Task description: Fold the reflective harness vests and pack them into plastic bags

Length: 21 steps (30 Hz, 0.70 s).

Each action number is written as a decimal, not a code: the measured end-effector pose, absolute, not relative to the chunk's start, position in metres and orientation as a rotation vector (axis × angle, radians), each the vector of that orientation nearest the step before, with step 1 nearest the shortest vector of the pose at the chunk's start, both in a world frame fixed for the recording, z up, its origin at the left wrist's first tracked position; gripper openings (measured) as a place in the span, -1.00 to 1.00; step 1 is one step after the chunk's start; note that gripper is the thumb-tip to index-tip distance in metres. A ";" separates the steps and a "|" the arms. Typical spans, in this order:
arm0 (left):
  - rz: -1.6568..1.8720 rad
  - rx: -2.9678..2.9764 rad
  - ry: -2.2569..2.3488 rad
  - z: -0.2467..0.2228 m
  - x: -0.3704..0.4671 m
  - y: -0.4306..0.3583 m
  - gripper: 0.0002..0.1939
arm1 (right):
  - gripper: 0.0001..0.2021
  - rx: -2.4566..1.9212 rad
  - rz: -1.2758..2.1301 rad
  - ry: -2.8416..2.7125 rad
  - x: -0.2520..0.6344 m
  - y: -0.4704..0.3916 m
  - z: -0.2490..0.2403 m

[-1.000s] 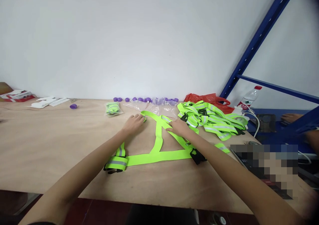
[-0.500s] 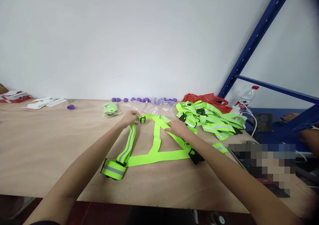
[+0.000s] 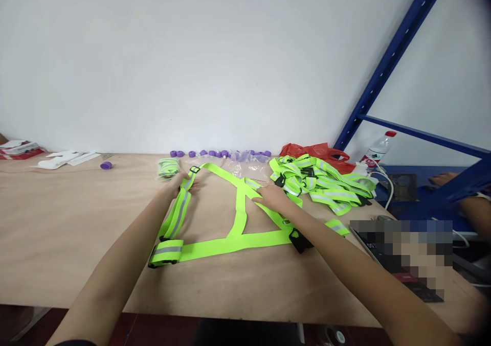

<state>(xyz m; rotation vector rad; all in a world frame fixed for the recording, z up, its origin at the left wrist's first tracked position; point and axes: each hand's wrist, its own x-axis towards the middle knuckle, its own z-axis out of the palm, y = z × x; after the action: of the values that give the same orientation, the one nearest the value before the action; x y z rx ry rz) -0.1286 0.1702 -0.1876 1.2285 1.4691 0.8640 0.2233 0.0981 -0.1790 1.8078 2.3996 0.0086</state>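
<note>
Neon-yellow reflective strap harness (image 3: 230,218): I log it spread flat, unfolded. Left hand (image 3: 177,183) fingers clamped on strap; right hand (image 3: 273,198) fingers pressing flat, together.

On your left, the bare plywood tabletop (image 3: 72,223) lies open from the near edge almost to the wall; only a small purple cap (image 3: 106,165) and some white papers (image 3: 65,158) sit far back there. Straight ahead, the row of purple caps (image 3: 220,154), the clear plastic bags (image 3: 245,168) and a small bagged green strap bundle (image 3: 168,167) crowd the wall side. To your right, the heap of neon-green reflective straps (image 3: 320,182), a red plastic bag (image 3: 314,151), a clear water bottle (image 3: 378,152) and the blue steel rack frame (image 3: 395,54) block the way.
</note>
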 end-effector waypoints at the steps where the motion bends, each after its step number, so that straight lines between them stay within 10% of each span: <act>1: 0.834 1.206 1.468 -0.188 -0.134 0.170 -0.68 | -0.54 1.806 0.010 2.400 0.223 0.098 -0.179; 11: 0.896 1.135 1.420 -0.174 -0.156 0.182 -0.80 | -0.53 1.776 0.034 2.393 0.223 0.101 -0.180; 21: 0.761 1.458 1.766 -0.183 -0.150 0.171 -0.29 | -0.52 1.771 0.046 2.373 0.221 0.099 -0.180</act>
<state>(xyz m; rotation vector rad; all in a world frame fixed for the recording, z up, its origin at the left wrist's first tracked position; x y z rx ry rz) -0.1497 0.1708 -0.1830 1.4575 1.7656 0.7611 0.2214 0.0990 -0.1802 1.7711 2.3732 0.0464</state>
